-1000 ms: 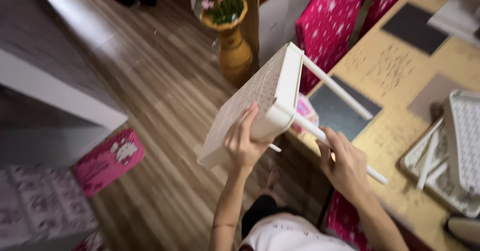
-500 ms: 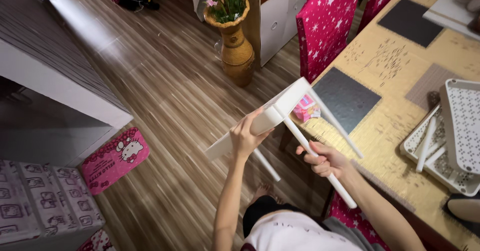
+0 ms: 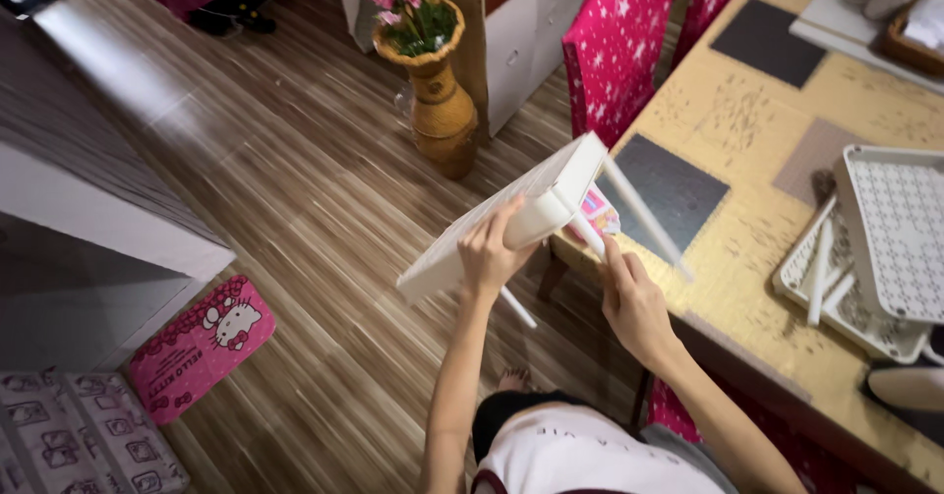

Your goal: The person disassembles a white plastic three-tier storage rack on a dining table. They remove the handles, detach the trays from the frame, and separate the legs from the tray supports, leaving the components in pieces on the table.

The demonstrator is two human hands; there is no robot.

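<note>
Left hand [image 3: 487, 255] clamps its fingers over the white shelf tray [image 3: 511, 221], tilted in the air beside the table [image 3: 747, 258], right hand [image 3: 629, 302] wraps a white leg [image 3: 590, 235], which might pop loose if twisted.

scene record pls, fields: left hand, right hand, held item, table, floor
left hand: left hand grips the edge of the white perforated shelf panel
right hand: right hand holds a white leg tube at the panel's corner
held item: panel tilted, in the air, legs attached
table: yellow table with more white shelf trays and loose tubes
floor: wood floor, woven vase, pink mat
</note>
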